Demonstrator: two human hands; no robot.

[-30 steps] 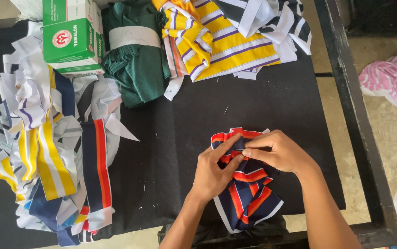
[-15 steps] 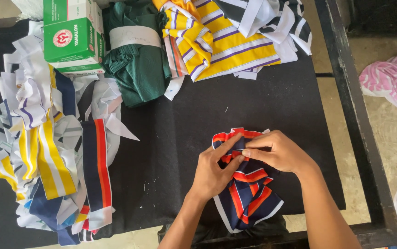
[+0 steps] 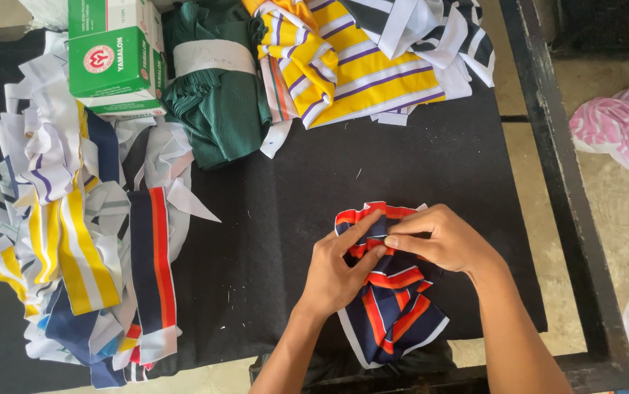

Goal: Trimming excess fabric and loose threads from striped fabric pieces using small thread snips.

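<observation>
Both hands are pinching the striped piece (image 3: 391,306), which is lying on the black table (image 3: 278,219) near its front edge. The left hand (image 3: 340,270) and right hand (image 3: 446,241) are meeting at the top fold, fingertips touching. Risk: the fold is likely to slip if either grip is loosening, and the lower end may slide off the front edge. Open room is lying left of the hands, before the strip pile (image 3: 74,233); the right edge is close.
</observation>
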